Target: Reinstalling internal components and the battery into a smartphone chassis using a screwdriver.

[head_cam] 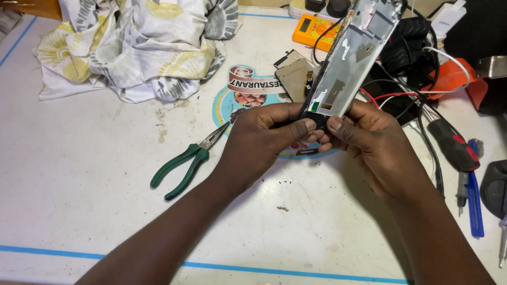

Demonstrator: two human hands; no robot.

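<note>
Here both hands [317, 132] grip a phone frame [351, 58], its lower end hidden.

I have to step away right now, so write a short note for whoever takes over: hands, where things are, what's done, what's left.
Left hand: grip on the lower end of the phone frame, thumb on its dark bottom edge.
Right hand: grip on the same end from the other side; frame tilted up and away.
Done: the frame is stripped, bare metal inside showing. A loose panel lies behind it.
Left: the bottom end is in hand, not yet apart.
Nearby: green pliers left, red screwdriver and blue screwdriver right, orange meter and wires behind.
</note>
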